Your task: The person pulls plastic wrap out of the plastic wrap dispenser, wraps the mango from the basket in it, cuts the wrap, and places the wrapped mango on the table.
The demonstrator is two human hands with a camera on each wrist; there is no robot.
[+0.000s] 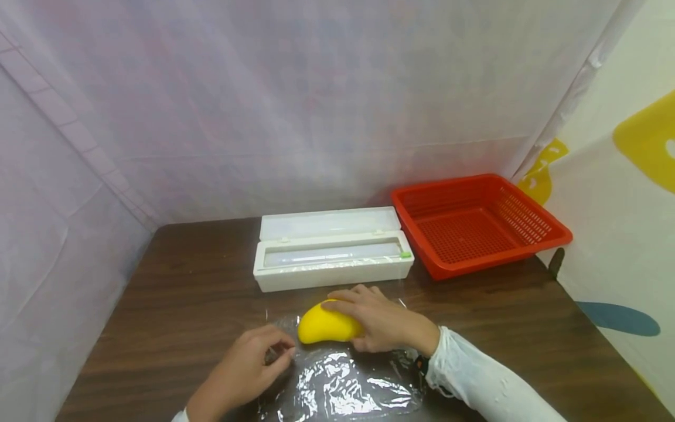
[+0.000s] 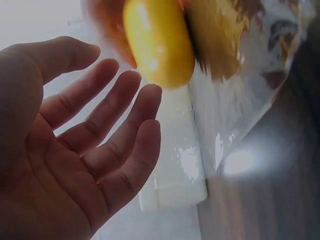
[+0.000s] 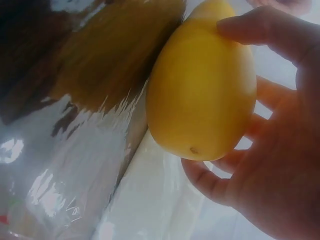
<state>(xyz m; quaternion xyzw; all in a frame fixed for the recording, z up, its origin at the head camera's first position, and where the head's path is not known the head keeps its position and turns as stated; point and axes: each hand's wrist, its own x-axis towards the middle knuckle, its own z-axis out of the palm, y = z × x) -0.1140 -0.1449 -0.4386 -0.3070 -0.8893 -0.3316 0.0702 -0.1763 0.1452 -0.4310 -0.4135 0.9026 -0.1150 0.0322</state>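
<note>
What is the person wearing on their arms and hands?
Both hands are bare: no gloves or rings show on the left hand or the right hand. The right arm wears a thin white sleeve, crinkly, ending at the wrist.

Beyond my hands: open white wrap dispenser [image 1: 332, 251]. Red basket [image 1: 477, 223] past my right, on brown table [image 1: 174, 293].

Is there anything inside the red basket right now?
No, in the head view the red basket shows only its bare mesh floor and walls.
</note>
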